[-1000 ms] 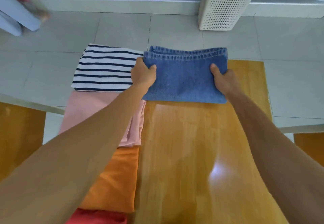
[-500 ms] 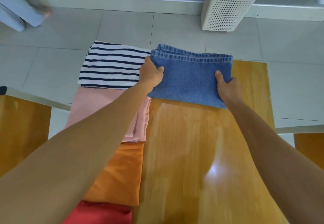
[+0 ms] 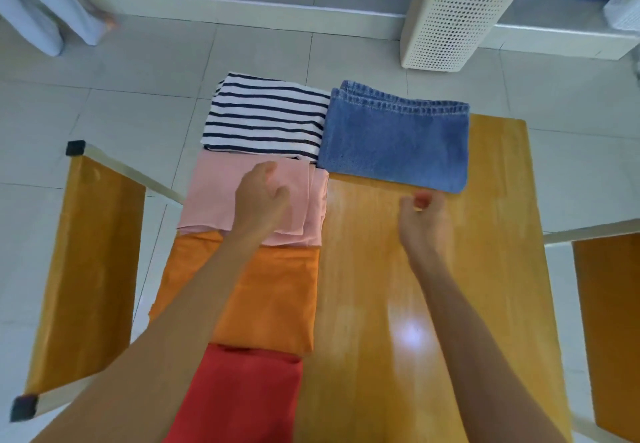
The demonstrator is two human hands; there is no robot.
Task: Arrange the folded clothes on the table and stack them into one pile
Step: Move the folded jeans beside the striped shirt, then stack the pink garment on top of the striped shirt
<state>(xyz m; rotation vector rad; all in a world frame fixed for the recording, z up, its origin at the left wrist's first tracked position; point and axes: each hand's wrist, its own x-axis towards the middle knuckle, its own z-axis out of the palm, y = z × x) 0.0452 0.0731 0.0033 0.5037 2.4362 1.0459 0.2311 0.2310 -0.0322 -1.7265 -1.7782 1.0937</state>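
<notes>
Just now both hands hang loosely curled over the glossy yellow wooden table [image 3: 433, 304], and neither one holds anything. The left hand [image 3: 259, 202] hovers above the folded pale pink garment [image 3: 214, 196], fingers bent inward in a slack half-fist; whether it brushes the cloth I cannot tell. The right hand [image 3: 420, 222] is over bare wood just short of the folded blue denim piece [image 3: 394, 137], fingers curled, apart from its near hem. The denim lies flat at the table's far end, its left edge touching the folded navy-and-white striped shirt [image 3: 263, 117]. Down the table's left side the clothes lie in a row: striped shirt farthest, then pink, then a folded orange cloth [image 3: 273, 297], then a folded red cloth [image 3: 242, 397] nearest. Wooden benches [image 3: 86, 269] stand at either side, and a white perforated plastic basket [image 3: 457, 20] stands on the tiled floor beyond.
</notes>
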